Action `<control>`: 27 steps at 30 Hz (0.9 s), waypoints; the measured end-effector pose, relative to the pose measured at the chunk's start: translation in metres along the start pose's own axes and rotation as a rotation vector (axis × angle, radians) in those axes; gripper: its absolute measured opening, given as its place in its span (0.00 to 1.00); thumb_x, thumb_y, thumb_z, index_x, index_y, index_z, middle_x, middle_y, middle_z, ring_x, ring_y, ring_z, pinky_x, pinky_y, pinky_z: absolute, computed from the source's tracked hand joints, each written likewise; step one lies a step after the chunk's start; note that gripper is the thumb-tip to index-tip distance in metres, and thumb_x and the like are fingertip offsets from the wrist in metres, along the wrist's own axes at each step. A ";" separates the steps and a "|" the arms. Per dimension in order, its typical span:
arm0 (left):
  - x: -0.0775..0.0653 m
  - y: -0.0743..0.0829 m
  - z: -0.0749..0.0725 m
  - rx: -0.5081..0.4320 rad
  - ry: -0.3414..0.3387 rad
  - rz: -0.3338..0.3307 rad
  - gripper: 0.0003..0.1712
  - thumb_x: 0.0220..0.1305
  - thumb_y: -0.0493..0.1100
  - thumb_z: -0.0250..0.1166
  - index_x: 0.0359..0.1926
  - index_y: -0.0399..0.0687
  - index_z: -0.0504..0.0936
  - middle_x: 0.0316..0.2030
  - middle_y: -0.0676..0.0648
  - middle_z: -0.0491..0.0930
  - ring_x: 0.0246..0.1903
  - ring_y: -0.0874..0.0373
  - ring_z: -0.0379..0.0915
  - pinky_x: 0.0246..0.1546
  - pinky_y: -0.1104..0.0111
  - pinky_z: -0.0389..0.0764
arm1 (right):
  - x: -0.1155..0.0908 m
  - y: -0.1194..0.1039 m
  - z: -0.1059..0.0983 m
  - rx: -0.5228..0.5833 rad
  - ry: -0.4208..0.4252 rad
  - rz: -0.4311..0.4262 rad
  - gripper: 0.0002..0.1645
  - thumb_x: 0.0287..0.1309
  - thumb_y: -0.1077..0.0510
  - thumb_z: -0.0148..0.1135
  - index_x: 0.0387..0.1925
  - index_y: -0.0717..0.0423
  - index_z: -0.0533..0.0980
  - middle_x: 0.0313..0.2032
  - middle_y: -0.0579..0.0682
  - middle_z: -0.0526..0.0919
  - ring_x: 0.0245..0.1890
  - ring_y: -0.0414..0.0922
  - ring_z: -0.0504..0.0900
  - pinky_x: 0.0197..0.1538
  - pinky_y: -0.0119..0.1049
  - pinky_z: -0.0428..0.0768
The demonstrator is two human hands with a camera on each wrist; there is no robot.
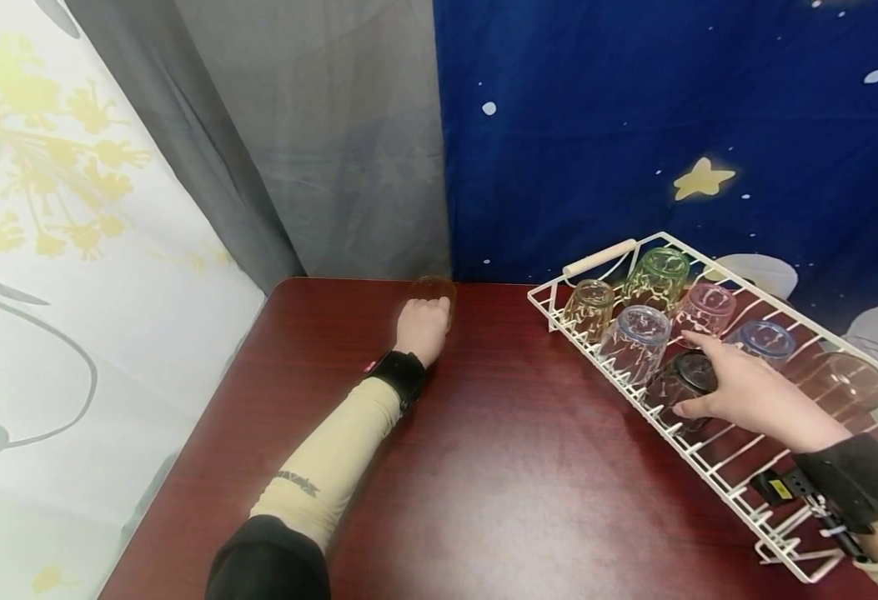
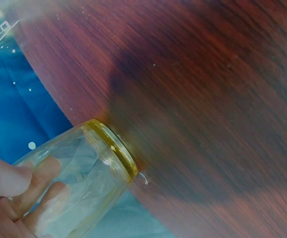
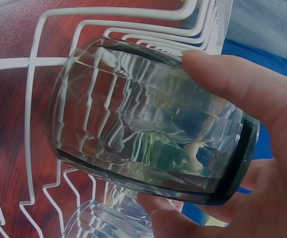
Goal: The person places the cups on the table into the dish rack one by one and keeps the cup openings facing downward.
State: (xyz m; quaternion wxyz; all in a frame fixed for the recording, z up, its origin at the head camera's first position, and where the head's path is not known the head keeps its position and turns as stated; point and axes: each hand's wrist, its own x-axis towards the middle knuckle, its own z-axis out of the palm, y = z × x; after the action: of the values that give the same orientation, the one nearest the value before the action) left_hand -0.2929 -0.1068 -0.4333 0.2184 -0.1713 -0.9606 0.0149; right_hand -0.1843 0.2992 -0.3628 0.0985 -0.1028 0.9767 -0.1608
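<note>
At the far edge of the table, my left hand (image 1: 423,327) holds a yellow-tinted drinking glass (image 1: 433,288). In the left wrist view, the thumb and fingers wrap one end of this glass (image 2: 84,168), and its thick yellow end faces the tabletop. Whether it touches the wood, I cannot tell. To the right, my right hand (image 1: 754,387) grips a dark grey glass (image 1: 682,379) that sits bottom up in a white wire rack (image 1: 659,425). The right wrist view has the thumb on one side of the grey glass (image 3: 148,124) and fingers on the other.
Around the grey glass, the rack holds a yellow glass (image 1: 589,310), a green glass (image 1: 658,279), a pink glass (image 1: 704,310), a clear bluish glass (image 1: 636,342), a blue glass (image 1: 765,340) and a brownish glass (image 1: 844,383). Curtains (image 1: 596,125) hang behind the reddish-brown table (image 1: 469,492).
</note>
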 end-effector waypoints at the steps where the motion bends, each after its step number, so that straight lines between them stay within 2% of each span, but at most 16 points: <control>1: 0.000 0.000 0.000 0.001 -0.002 -0.001 0.02 0.61 0.35 0.62 0.32 0.44 0.77 0.25 0.45 0.84 0.30 0.48 0.81 0.38 0.61 0.78 | 0.000 0.000 0.000 -0.002 0.003 0.000 0.69 0.38 0.41 0.78 0.72 0.68 0.51 0.64 0.81 0.59 0.61 0.78 0.61 0.57 0.74 0.62; 5: 0.000 0.000 -0.001 0.005 -0.003 0.000 0.02 0.61 0.35 0.62 0.31 0.44 0.77 0.25 0.46 0.84 0.30 0.48 0.81 0.38 0.61 0.78 | 0.000 0.000 0.000 -0.003 0.007 -0.001 0.70 0.37 0.39 0.78 0.71 0.71 0.51 0.63 0.82 0.60 0.61 0.78 0.62 0.57 0.74 0.63; 17: -0.002 0.001 -0.001 0.015 0.051 0.024 0.04 0.58 0.34 0.63 0.29 0.45 0.77 0.22 0.47 0.82 0.26 0.49 0.79 0.33 0.61 0.77 | -0.002 -0.002 -0.002 -0.004 -0.003 0.005 0.66 0.40 0.39 0.77 0.69 0.71 0.55 0.63 0.80 0.61 0.60 0.77 0.63 0.56 0.73 0.65; 23: -0.004 0.001 0.003 0.023 0.033 0.038 0.05 0.60 0.34 0.61 0.29 0.46 0.76 0.20 0.47 0.81 0.25 0.50 0.78 0.33 0.62 0.76 | -0.004 -0.003 0.000 0.007 0.014 -0.012 0.62 0.42 0.41 0.77 0.68 0.70 0.56 0.62 0.80 0.63 0.60 0.76 0.64 0.56 0.72 0.65; 27: -0.005 0.002 0.001 0.027 0.029 0.043 0.05 0.60 0.34 0.60 0.28 0.46 0.75 0.19 0.48 0.79 0.25 0.51 0.78 0.33 0.63 0.76 | -0.005 -0.005 0.000 0.014 0.021 -0.008 0.61 0.43 0.41 0.76 0.69 0.69 0.57 0.63 0.80 0.62 0.61 0.77 0.63 0.56 0.72 0.65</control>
State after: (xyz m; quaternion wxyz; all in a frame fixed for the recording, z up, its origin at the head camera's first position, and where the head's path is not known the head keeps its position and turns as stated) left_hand -0.2886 -0.1068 -0.4364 0.2343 -0.1890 -0.9532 0.0299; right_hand -0.1785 0.2958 -0.3607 0.0885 -0.1043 0.9760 -0.1692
